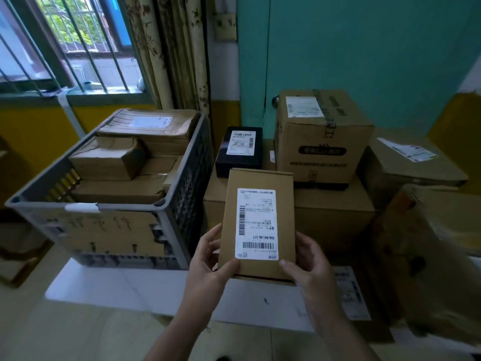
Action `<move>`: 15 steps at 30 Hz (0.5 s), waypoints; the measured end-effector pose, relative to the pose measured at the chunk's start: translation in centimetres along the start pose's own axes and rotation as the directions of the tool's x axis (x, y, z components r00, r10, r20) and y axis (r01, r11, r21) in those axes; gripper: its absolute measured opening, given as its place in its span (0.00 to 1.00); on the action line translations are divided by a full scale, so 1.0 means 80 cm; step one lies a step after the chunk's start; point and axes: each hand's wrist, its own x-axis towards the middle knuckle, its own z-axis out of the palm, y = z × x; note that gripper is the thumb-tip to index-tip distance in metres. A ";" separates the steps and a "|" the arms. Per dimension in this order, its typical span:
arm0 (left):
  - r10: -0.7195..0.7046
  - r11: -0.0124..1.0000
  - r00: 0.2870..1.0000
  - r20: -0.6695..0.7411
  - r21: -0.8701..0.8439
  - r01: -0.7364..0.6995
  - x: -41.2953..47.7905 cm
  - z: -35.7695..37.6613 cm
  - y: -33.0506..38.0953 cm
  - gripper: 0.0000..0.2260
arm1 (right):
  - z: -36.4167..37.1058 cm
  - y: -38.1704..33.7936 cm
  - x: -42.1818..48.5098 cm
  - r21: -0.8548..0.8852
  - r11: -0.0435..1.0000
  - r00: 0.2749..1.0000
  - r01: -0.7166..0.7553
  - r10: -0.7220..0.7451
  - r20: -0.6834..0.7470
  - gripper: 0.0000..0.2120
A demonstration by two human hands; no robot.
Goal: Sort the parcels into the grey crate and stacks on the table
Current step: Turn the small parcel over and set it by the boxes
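Parcel (257,225) held at centre frame, left hand (208,259) and right hand (309,267) each in a pinching grip on its lower corners, not yet sorted, while the grey crate (187,178) at left looks nearly full and stacks (322,142) stand at right.

A: The room is dim. Daylight comes from the barred window (78,40) at the upper left, and its panes are washed out pale.
B: The label (256,222) on the parcel (259,178) at centre stays crisp, with the barcode legible. The cardboard box (429,256) at the right edge is smeared with blur, and the wide lens splays the window bars outward.
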 end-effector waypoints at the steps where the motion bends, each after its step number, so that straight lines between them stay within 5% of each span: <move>1: -0.018 1.000 1.000 0.014 0.017 0.018 -0.003 0.000 -0.007 0.30 | -0.004 0.009 -0.001 -0.006 1.000 0.999 -0.026 0.026 -0.018 0.23; 9: -0.199 0.968 0.979 0.053 0.167 0.188 -0.022 -0.005 -0.072 0.26 | -0.030 0.074 -0.017 -0.141 0.965 0.975 -0.222 0.224 -0.003 0.26; 15: -0.258 0.956 0.963 0.079 0.167 0.242 -0.010 -0.014 -0.077 0.24 | -0.034 0.102 -0.006 0.001 0.921 0.920 -0.390 0.390 0.046 0.31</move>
